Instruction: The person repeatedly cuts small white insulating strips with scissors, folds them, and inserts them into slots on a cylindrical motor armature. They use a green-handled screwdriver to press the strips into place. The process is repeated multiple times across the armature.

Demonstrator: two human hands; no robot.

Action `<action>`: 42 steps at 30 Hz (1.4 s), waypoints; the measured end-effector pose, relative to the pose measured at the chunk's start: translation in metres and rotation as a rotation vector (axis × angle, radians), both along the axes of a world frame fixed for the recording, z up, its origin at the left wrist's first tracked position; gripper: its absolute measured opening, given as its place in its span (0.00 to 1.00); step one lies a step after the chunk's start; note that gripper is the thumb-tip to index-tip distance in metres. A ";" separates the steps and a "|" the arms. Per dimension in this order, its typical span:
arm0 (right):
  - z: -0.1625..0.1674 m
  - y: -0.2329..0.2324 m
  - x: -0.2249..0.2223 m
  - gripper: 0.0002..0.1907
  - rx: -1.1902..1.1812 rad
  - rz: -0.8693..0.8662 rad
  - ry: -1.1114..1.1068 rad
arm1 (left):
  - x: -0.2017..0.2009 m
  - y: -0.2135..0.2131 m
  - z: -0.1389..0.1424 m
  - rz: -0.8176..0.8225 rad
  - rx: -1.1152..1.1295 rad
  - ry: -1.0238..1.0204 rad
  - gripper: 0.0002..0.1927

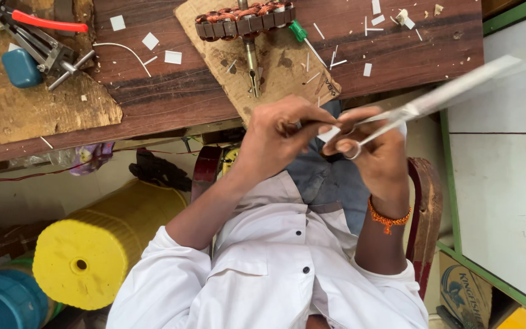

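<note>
2 hands work over the lap, below the bench edge (171, 116). Our right hand (375, 152) is closed through the scissors (385, 122); our left hand (278, 131) pinches the white strip (329, 134). We hold the strip taut, square to the blades, fingertips behind the cut line.

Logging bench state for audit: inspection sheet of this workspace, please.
Surface: dark wooden bench, worn cardboard sheet on it.
Job's things: scissors in right hand; small white strip piece at left hand fingers; long pale strip reaches up right.
Clutter: white offcuts, copper-wound stator on shaft, green-handled screwdriver, red-handled tool.
Grippers: both hands busy, close together.
Cables: thin white wire.
Surroundings: yellow drum, white panel.
</note>
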State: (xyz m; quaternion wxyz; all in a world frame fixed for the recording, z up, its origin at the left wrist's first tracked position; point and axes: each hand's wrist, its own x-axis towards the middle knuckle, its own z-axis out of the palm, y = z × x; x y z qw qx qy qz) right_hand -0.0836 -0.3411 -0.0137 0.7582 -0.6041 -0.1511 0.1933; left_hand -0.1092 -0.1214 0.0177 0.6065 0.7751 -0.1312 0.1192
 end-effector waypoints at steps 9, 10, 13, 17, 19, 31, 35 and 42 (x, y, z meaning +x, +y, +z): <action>-0.032 0.011 -0.040 0.46 -0.185 0.463 0.172 | 0.009 0.014 -0.015 0.119 -0.319 0.292 0.08; -0.031 0.012 -0.041 0.47 -0.208 0.454 0.160 | 0.008 0.015 -0.013 0.108 -0.293 0.280 0.08; -0.026 0.014 -0.036 0.47 -0.266 0.417 0.119 | 0.006 0.017 -0.009 0.080 -0.242 0.255 0.07; -0.017 0.014 -0.033 0.46 -0.302 0.386 0.081 | 0.003 0.015 -0.007 0.082 -0.256 0.265 0.08; -0.015 0.014 -0.032 0.46 -0.304 0.383 0.073 | 0.003 0.015 -0.008 0.066 -0.290 0.277 0.08; -0.009 0.011 -0.025 0.50 -0.279 0.413 0.095 | 0.009 0.015 -0.009 0.024 -0.403 0.316 0.08; -0.005 0.011 -0.023 0.48 -0.303 0.396 0.103 | 0.008 0.017 -0.006 0.027 -0.398 0.302 0.08; -0.010 0.012 -0.025 0.38 -0.263 0.360 0.154 | 0.013 0.023 -0.001 0.023 -0.373 0.274 0.07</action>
